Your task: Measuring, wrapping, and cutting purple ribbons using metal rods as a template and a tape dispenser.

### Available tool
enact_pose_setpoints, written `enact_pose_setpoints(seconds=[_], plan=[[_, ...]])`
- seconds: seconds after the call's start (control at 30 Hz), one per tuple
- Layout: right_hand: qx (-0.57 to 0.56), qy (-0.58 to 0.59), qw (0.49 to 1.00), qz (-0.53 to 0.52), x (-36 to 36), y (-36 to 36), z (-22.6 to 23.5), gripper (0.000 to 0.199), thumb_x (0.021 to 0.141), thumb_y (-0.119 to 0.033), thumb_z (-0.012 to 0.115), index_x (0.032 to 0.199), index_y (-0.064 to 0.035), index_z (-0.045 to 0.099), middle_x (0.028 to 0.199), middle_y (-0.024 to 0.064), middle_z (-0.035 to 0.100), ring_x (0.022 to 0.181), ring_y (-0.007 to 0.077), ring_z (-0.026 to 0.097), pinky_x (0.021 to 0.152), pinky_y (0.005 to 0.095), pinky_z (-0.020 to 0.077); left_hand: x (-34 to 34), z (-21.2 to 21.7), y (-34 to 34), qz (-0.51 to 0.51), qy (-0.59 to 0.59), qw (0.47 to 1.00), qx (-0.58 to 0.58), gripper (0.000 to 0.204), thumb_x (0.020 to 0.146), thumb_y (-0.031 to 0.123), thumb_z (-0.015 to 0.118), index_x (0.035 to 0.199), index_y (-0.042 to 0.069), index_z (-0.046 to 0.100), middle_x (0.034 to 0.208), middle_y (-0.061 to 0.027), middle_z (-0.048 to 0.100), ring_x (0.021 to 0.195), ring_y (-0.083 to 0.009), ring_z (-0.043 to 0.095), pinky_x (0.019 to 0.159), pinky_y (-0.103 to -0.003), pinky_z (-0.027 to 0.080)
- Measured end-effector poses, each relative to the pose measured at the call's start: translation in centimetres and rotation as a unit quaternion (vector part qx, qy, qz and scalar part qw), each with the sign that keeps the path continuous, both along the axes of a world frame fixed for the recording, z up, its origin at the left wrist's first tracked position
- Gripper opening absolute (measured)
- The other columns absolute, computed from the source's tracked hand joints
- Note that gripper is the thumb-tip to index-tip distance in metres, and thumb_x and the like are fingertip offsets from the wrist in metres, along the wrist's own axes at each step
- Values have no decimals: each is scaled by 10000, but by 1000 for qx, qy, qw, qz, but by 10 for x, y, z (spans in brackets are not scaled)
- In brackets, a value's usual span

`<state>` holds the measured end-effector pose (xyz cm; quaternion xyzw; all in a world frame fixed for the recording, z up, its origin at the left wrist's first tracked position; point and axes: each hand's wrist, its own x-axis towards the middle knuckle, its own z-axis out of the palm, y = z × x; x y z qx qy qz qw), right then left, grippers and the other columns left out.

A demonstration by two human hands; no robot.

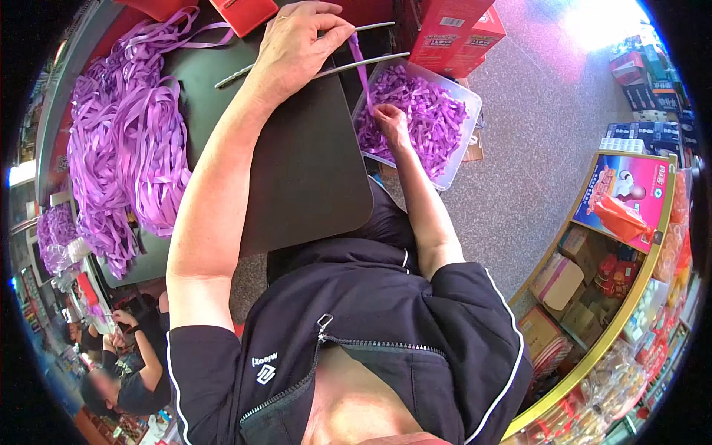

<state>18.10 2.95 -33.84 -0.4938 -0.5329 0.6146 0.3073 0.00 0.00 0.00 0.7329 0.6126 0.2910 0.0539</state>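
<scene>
A narrow purple ribbon (pixel 361 63) stretches down from my left hand (pixel 297 50), at the far edge of the dark table (pixel 304 156), to my right hand (pixel 393 124). The left fingertips pinch its upper end, and two thin metal rods (pixel 363 64) lie by that hand; how they meet the ribbon is hidden. My right fingers are closed on the lower end, over a translucent white bin (pixel 466 141) full of short purple ribbon pieces (pixel 426 111). A big tangled heap of long purple ribbons (pixel 133 133) covers the table's left side.
Red boxes (pixel 449 37) stand just beyond the bin, and another red box (pixel 243 13) sits at the table's far edge. Grey speckled floor (pixel 545 111) spreads to the right, before a yellow-edged shelf (pixel 593 371) of goods. Another person (pixel 130 378) sits at lower left.
</scene>
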Motion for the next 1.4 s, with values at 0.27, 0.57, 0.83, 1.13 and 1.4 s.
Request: enact_pose_setpoints(seconds=[0.27, 0.57, 0.83, 1.13, 1.4], plan=[[-269, 304, 912, -60, -13, -7, 49, 137, 879, -166, 649, 929, -44, 612, 726, -1, 587, 521, 54, 477, 444, 170, 332, -3, -1, -3, 20, -5, 1000, 7, 258, 885, 294, 614, 982, 73, 706, 1196, -77, 610, 1152, -250, 518, 975, -363, 394], [-349, 455, 816, -74, -7, -2, 72, 150, 900, -102, 595, 984, 20, 569, 863, 113, 659, 688, 127, 638, 562, 203, 520, -3, -1, -1, 5, -1, 1000, 0, 269, 889, 303, 604, 979, 71, 706, 1191, -80, 616, 1152, -259, 523, 983, -365, 391], [-246, 299, 920, -58, -4, -12, 55, 126, 889, -100, 591, 977, -12, 613, 809, 59, 652, 578, 86, 553, 494, 187, 446, -1, 1, 0, 6, -2, 1000, -1, 276, 890, 312, 603, 984, 72, 704, 1192, -82, 616, 1156, -256, 523, 982, -362, 393], [-118, 111, 982, -97, -12, -2, 6, 132, 830, -163, 665, 867, -42, 629, 677, -21, 560, 528, 64, 474, 462, 209, 348, -2, -2, 2, -1, -3, 1000, 5, 280, 891, 312, 606, 988, 68, 702, 1197, -85, 613, 1156, -256, 521, 977, -364, 394], [93, 74, 987, -109, -12, -13, 13, 113, 798, -74, 701, 880, -33, 634, 713, -36, 572, 633, 58, 503, 576, 206, 401, -2, -2, 1, -2, 3, 1000, 5, 275, 890, 303, 605, 988, 66, 703, 1197, -90, 613, 1149, -258, 525, 982, -362, 388]])
